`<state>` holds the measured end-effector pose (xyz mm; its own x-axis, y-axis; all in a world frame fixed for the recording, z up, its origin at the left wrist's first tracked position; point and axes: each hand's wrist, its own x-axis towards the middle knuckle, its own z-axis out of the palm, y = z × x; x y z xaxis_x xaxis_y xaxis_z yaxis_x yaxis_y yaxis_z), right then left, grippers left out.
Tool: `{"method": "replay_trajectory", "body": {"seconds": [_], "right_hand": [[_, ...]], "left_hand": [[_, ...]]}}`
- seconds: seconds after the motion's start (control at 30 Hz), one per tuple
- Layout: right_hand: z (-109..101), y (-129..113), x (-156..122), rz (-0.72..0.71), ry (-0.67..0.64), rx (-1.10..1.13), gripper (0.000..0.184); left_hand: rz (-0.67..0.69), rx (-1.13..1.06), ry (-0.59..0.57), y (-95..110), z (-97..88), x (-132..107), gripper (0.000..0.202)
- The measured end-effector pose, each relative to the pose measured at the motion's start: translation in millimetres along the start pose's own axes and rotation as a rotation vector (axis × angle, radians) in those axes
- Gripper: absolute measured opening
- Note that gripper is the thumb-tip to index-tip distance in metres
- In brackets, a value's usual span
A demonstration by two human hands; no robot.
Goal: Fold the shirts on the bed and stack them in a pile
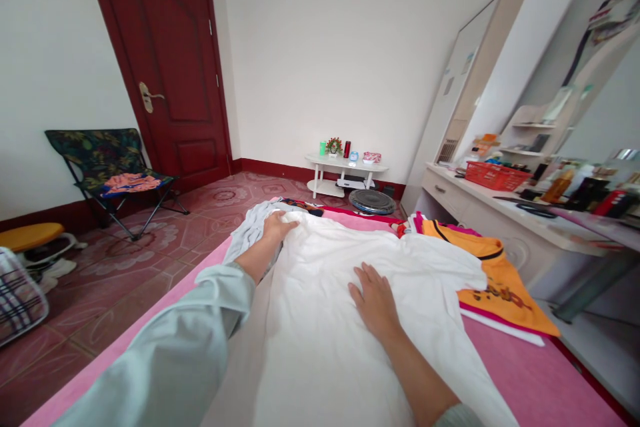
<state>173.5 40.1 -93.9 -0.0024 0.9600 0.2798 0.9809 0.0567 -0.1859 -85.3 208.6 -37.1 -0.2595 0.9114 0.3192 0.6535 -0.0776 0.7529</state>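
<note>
A white T-shirt lies spread out on a pink bed cover, with soft wrinkles across it. At its far left part, my left hand is closed on the shirt, the fingertips partly hidden by the fabric. My right hand rests flat on the middle of the shirt, fingers spread. Beyond my left hand lies a crumpled light grey garment. The shirt's right sleeve overlaps a folded orange garment with dark lettering, which lies on other folded clothes.
A folding chair with a pink cloth stands by the red door. At the far wall is a small white table, with a round dark object before it. A dressing table holding a red basket borders the right side.
</note>
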Motion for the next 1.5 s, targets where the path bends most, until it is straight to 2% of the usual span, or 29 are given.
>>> {"method": "replay_trajectory", "body": {"seconds": [0.13,0.23,0.33,0.43,0.53,0.63,0.7,0.8,0.87,0.97,1.07,1.3,1.5], "right_hand": [[0.1,-0.3,-0.1,-0.003,0.002,-0.007,0.048],[0.1,-0.5,-0.3,-0.003,0.007,-0.002,0.047],[-0.1,-0.6,-0.6,0.000,0.006,0.006,0.047],[-0.3,-0.9,-0.7,0.003,0.006,0.015,0.046],[-0.8,-1.4,-0.4,0.010,0.005,0.024,0.046],[-1.7,-2.2,0.1,0.013,0.007,0.037,0.046],[-2.3,-2.7,0.4,0.015,0.005,0.047,0.045],[-2.7,-2.6,0.3,0.020,-0.004,0.060,0.045],[-2.7,-2.0,0.0,0.020,-0.003,0.069,0.045],[-2.5,-1.1,-0.3,0.013,0.007,0.078,0.044],[-2.2,-0.6,0.2,0.010,0.008,0.081,0.044],[-1.8,-1.0,0.6,0.011,0.012,0.073,0.044],[-2.3,-1.0,0.3,0.018,0.003,0.074,0.044]], "left_hand": [[0.102,0.044,0.038,5.3,-12.1,0.4,0.053],[0.275,0.118,0.069,7.8,-23.3,-7.1,0.056],[0.423,0.479,0.004,-0.8,-31.7,-14.3,0.050],[0.406,0.724,-0.086,-12.0,-37.4,-15.4,0.039],[0.412,0.808,0.003,-9.2,-43.6,-6.6,0.031],[0.457,0.858,0.152,9.8,-46.2,9.3,0.029],[0.443,0.814,0.118,24.4,-41.0,19.7,0.032],[0.397,0.752,-0.087,37.6,-20.5,28.5,0.037],[0.389,0.744,-0.189,38.7,-2.1,29.1,0.042],[0.392,0.750,-0.271,34.2,22.1,26.3,0.054],[0.414,0.760,-0.316,29.4,36.0,24.4,0.056],[0.497,0.770,-0.442,24.8,51.2,26.6,0.064],[0.484,0.763,-0.445,25.8,61.5,28.0,0.062]]}}
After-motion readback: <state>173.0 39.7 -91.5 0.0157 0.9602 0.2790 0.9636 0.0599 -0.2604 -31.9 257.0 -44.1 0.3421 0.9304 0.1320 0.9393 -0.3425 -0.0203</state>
